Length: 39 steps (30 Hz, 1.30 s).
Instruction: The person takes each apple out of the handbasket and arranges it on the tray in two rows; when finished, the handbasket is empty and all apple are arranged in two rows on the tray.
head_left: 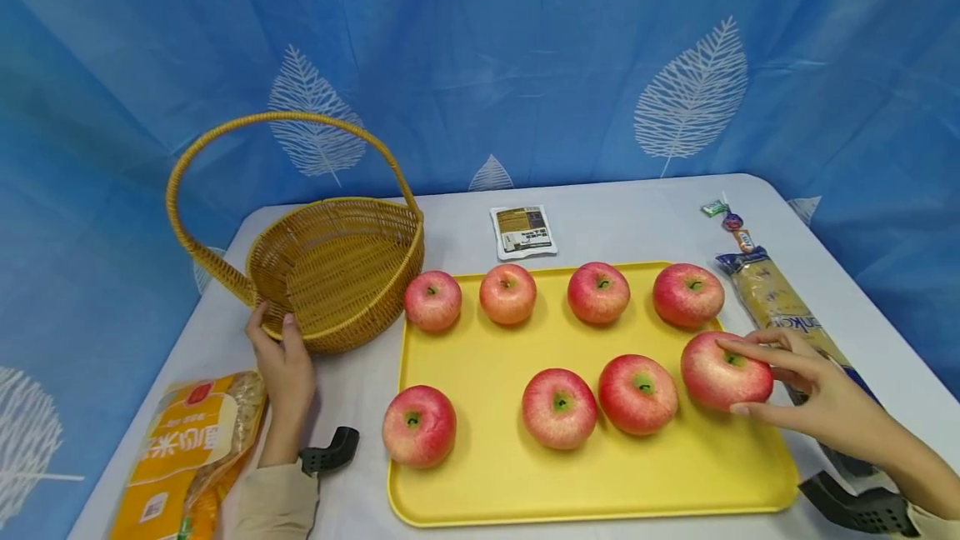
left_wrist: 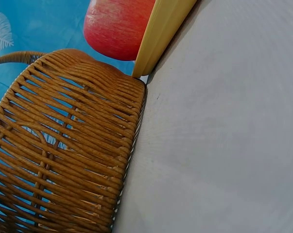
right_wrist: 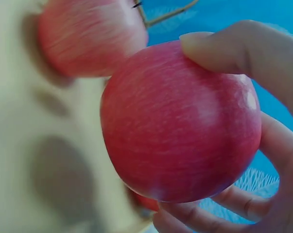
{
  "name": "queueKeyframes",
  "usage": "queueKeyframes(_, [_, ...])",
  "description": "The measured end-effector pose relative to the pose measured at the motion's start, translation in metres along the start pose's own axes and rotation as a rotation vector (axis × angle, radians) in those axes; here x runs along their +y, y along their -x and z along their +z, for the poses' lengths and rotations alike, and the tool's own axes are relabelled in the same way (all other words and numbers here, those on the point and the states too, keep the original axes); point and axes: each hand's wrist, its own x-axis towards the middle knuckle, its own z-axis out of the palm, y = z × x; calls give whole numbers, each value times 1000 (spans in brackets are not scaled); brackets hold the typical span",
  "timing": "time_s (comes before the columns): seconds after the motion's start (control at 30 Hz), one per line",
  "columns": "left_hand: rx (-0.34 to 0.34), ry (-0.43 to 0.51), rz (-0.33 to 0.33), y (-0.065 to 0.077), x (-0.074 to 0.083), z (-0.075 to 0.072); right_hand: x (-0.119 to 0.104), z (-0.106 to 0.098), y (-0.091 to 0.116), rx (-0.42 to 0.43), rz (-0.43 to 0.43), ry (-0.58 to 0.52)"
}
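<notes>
My right hand [head_left: 817, 386] grips a red apple [right_wrist: 180, 121] between thumb and fingers at the right side of the yellow tray [head_left: 480, 482]. In the right wrist view that apple hangs over the tray, its shadow cast on the yellow surface. Several other red apples [head_left: 559, 408] sit on the tray, in a back row and a front row. On the left, my left hand [head_left: 285, 365] holds the near rim of a brown wicker basket [head_left: 341, 269] close to where the tall handle meets it. No apple shows inside the basket.
A yellow bag of dry food [head_left: 176, 457] lies at the front left. Behind the tray is a small white packet [head_left: 523, 232]. To its right are a long packaged bag [head_left: 776, 294] and small wrapped candies [head_left: 733, 223]. A blue curtain [head_left: 510, 48] hangs behind the table.
</notes>
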Motion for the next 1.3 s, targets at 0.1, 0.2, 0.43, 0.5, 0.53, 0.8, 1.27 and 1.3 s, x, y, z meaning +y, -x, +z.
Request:
queueKeyframes(0.1, [-1, 0, -1, 1, -1, 1, 9, 6, 12, 31, 43, 12])
queueKeyframes(0.2, [0, -7, -1, 1, -2, 1, 15, 13, 21, 54, 113, 43])
queueKeyframes(0.43, [-11, -6, -12, 3, -2, 1, 19, 26, 34, 151, 149, 72])
queueKeyframes(0.5, [-11, -8, -15, 3, -2, 1, 20, 27, 35, 171, 127, 69])
queueKeyframes(0.53, [-11, -8, -15, 3, -2, 1, 21, 28, 35, 183, 116, 79])
queueKeyframes(0.8, [-15, -11, -12, 3, -3, 2, 20, 29, 39, 172, 143, 156])
queueKeyframes(1.27, [-7, -1, -15, 1, 0, 0, 8, 9, 18, 106, 117, 185])
queueKeyframes(1.3, [-10, 4, -14, 0, 0, 1, 2, 7, 16, 124, 90, 183])
